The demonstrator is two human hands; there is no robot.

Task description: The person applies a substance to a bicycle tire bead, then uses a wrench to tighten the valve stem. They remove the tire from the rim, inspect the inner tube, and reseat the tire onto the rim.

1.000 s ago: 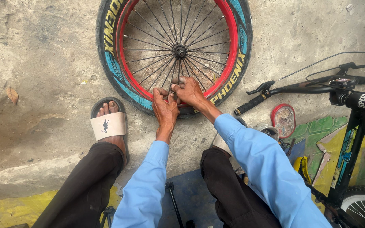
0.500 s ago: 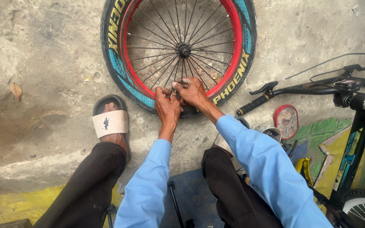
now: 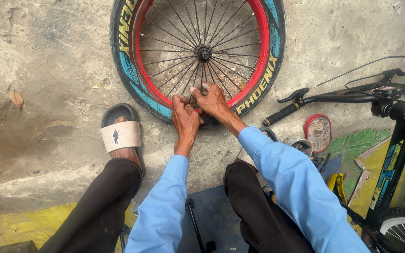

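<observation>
1. Subject: bicycle wheel (image 3: 198,51), red rim, black tyre with blue and yellow markings, lying flat on the concrete floor (image 3: 48,56) directly in front of the seated person, hub roughly centred in the upper frame.
2. Left hand (image 3: 185,119): fingers curled shut at the near edge of the rim, pinching something small against it. The pinched item is too small to identify; probably a spoke end or valve area, cannot tell which.
3. Right hand (image 3: 212,100): fingers bent and closed, pressed against the left hand at the same spot on the rim, thumb over the top. Whether it grips a tool or only the rim is not visible.
4. Change over the last second: both hands have stayed on the same point of the near rim; only a slight shift of grip. The wheel has not rotated or slid noticeably.
5. Reading: work is concentrated on one fixed point of the rim, fine finger work rather than repositioning.
6. Surroundings: sandalled foot (image 3: 120,136) left of the wheel; bicycle frame with handlebar (image 3: 333,98) at right; a small red-rimmed round tin (image 3: 318,131) near it; dry leaf (image 3: 16,98) at far left.
</observation>
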